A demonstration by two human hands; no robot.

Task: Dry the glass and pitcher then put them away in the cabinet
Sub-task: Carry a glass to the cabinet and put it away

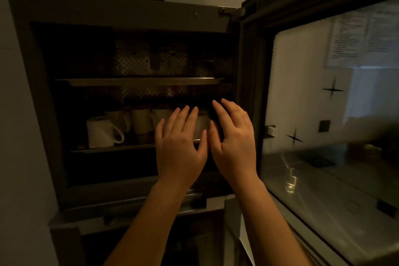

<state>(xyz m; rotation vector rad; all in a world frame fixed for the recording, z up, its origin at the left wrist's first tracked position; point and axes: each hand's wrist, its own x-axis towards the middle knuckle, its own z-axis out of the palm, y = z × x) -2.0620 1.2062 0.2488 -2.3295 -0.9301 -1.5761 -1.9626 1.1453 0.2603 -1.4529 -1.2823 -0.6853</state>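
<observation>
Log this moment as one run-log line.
left hand: open, empty | right hand: open, empty | cabinet: door open | lower shelf: white mugs

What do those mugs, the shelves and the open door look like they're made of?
The mugs look like glazed ceramic: off-white, thick-walled, with a soft sheen. The upper shelf looks like metal, probably stainless steel, since its thin edge catches a bright streak. The door seems to be a glass pane in a dark metal frame: it reflects the room, and part of it looks frosted.
</observation>
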